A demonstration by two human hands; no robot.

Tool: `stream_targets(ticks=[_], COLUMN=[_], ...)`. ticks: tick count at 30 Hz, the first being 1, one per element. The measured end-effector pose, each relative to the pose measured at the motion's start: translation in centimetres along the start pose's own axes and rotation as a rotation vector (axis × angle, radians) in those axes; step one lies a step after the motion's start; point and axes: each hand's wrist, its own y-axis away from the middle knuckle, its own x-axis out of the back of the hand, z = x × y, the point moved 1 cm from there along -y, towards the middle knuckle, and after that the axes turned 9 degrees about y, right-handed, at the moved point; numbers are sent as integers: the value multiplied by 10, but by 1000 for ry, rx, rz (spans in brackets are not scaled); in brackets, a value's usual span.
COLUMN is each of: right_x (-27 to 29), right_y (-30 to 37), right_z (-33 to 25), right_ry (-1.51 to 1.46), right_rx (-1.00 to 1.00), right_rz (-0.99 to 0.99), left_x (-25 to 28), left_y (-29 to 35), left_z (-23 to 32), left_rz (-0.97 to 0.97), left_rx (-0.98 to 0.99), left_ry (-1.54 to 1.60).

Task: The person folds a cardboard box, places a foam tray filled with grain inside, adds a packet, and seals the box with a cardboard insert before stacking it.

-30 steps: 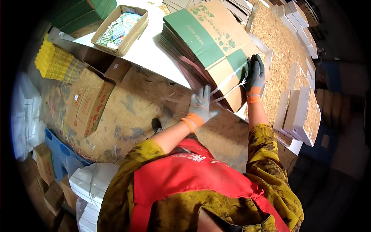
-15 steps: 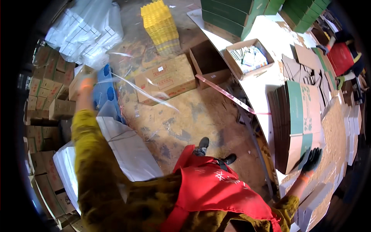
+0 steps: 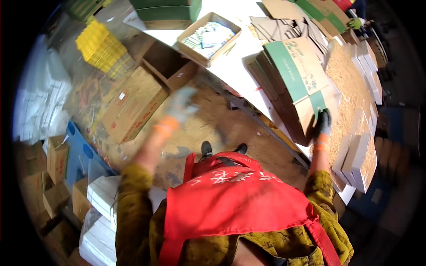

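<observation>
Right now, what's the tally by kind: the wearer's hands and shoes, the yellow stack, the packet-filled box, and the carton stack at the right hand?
Left hand and right hand: 2
Shoes: 2
Yellow stack: 1
Packet-filled box: 1
Carton stack: 1
Total: 7

Stack of flattened cartons [image 3: 298, 82]: brown cardboard, green band, green print; lies slantwise on white tabletop [image 3: 231, 62], near edge, layers fanned leftward.
</observation>
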Motion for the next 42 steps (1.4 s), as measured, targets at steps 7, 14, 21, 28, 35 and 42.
stream_targets(ticks=[7,14,21,28,35,42], right_x=[-20,-27,1,8,-8,16], right_y=[14,12,27,17,2,-9], right_z=[-6,-4,12,30,41,61], right_ry=[79,91,-197,566,576,548], right_rx=[21,51,-56,186,244,309], right_rz=[96,107,63,-18,118,69], left_x=[-238,-200,-92,65,241,378], left_y=[-80,-101,6,111,117,286], left_z=[-11,-18,22,56,77,19], left_rz=[321,-90,-201,145,854,869], left_rx=[149,-88,287,429,52,718], left_ry=[-145,-486,156,566,372,-693])
